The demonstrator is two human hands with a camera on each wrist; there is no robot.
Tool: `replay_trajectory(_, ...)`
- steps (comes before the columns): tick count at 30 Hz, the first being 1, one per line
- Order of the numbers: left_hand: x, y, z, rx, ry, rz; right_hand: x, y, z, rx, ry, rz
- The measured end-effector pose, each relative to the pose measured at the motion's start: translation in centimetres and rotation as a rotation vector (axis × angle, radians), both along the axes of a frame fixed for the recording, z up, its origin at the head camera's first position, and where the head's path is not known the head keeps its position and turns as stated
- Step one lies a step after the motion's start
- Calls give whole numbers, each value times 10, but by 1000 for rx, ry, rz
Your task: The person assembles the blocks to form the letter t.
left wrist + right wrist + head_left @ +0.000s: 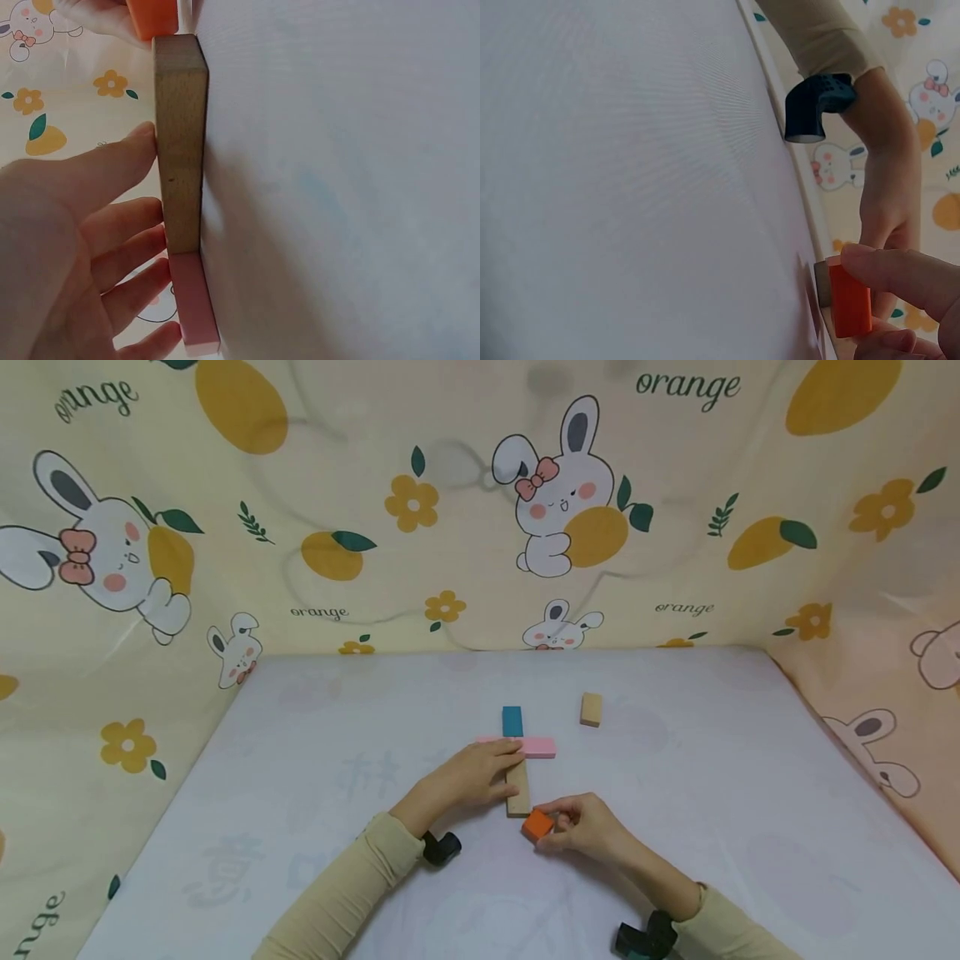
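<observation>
An orange block (537,825) is pinched between the thumb and fingers of my right hand (588,828), close to the near end of a long wooden block (518,797). My left hand (467,774) rests on that wooden block and on the pink block (538,748) lying crosswise at its far end. In the left wrist view, its thumb and fingertips touch the side of the wooden block (181,157) and the pink block (193,300), fingers fairly straight. Beyond the pink block lies a blue block (512,720), in line with the wooden one.
A small wooden block (592,709) sits apart, at the back right of the white table (690,793). Behind the table hangs a cloth (465,443) printed with rabbits and oranges. Black wrist cameras (442,848) are strapped on both arms.
</observation>
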State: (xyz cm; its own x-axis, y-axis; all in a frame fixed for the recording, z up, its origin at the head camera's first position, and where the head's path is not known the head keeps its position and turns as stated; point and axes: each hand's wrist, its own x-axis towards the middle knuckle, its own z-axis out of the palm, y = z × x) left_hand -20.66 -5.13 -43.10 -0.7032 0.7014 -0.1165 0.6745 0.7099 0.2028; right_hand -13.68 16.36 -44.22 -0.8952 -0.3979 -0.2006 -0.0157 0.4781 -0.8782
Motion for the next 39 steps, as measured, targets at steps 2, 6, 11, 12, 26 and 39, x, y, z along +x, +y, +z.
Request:
replay_trajectory(2,0,0,1,1,-7,1,0,0,-1,-7,1,7)
replay_trajectory(6,0,0,2,1,-13,-2,0,-1,-2,-13,1,18)
replay_trajectory(11,0,0,2,11,-10,-5,0,-2,-3,2,-14,14)
replay_trajectory(12,0,0,2,15,-13,-7,0,-2,-3,5,-14,17)
replay_trajectory(26,0,-1,3,23,-16,-4,1,-6,0,19,-27,-33)
replay_trajectory(39,0,0,4,17,-23,-1,3,-8,1,42,-15,-42)
